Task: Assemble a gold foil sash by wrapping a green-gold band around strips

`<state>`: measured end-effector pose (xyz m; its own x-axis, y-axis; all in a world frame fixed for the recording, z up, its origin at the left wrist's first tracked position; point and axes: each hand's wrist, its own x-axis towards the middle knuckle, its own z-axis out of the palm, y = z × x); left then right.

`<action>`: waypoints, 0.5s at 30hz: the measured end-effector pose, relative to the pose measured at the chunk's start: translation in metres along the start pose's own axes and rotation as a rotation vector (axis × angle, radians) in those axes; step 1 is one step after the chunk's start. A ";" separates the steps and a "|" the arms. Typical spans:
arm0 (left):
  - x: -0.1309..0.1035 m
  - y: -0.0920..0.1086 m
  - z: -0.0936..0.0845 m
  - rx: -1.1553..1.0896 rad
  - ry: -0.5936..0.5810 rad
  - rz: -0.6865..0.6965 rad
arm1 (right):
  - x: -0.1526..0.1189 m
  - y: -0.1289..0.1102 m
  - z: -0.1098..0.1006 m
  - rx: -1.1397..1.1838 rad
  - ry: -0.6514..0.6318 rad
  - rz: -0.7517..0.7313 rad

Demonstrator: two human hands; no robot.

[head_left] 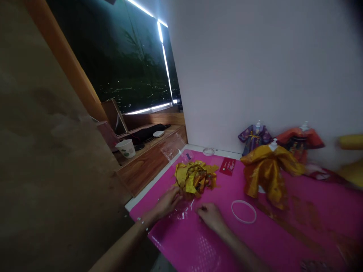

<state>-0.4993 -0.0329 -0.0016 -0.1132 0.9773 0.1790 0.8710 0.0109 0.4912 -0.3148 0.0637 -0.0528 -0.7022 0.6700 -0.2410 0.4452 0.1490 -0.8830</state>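
My left hand point(170, 201) hangs with fingers curled just on the near side of a crumpled yellow cloth pile point(195, 177) on the pink counter point(224, 190); I cannot tell whether it grips anything. My right hand point(209, 215) is loosely bent and blurred, its grip unclear to me too. Clear plastic point(181, 212) lies between the hands. Right of my right hand I see a white ring point(243, 201), and farther right a gold robe point(275, 170).
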 end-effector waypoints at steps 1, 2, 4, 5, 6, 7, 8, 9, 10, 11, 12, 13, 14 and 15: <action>0.003 0.008 0.003 -0.007 -0.028 0.044 | -0.009 0.003 -0.004 0.024 0.021 -0.008; 0.005 0.016 0.006 -0.009 -0.058 0.089 | -0.018 0.006 -0.008 0.048 0.041 -0.015; 0.008 0.032 0.013 -0.009 -0.111 0.167 | -0.037 0.013 -0.015 0.092 0.079 -0.032; 0.009 0.040 0.017 -0.008 -0.135 0.197 | -0.048 0.016 -0.018 0.112 0.095 -0.040; 0.010 0.047 0.020 -0.008 -0.157 0.223 | -0.058 0.019 -0.021 0.129 0.109 -0.046; 0.010 0.055 0.024 -0.007 -0.179 0.248 | -0.068 0.023 -0.023 0.143 0.123 -0.052; 0.010 0.063 0.027 -0.007 -0.202 0.272 | -0.078 0.027 -0.026 0.156 0.136 -0.056; 0.010 0.071 0.030 -0.007 -0.227 0.297 | -0.087 0.030 -0.028 0.168 0.148 -0.058; 0.010 0.079 0.032 -0.006 -0.253 0.322 | -0.096 0.034 -0.031 0.179 0.157 -0.058; 0.010 0.086 0.035 -0.006 -0.278 0.347 | -0.104 0.038 -0.033 0.191 0.163 -0.056; 0.010 0.094 0.037 -0.005 -0.300 0.369 | -0.111 0.042 -0.035 0.202 0.171 -0.051; 0.010 0.101 0.039 -0.005 -0.318 0.390 | -0.118 0.045 -0.038 0.212 0.175 -0.046; 0.011 0.108 0.041 -0.005 -0.333 0.410 | -0.124 0.048 -0.040 0.219 0.176 -0.043; 0.011 0.115 0.043 -0.008 -0.347 0.432 | -0.130 0.050 -0.042 0.222 0.177 -0.039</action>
<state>-0.3796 -0.0120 0.0206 0.4188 0.9050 0.0745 0.7995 -0.4064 0.4422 -0.1780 0.0149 -0.0484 -0.5997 0.7864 -0.1480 0.2736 0.0278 -0.9614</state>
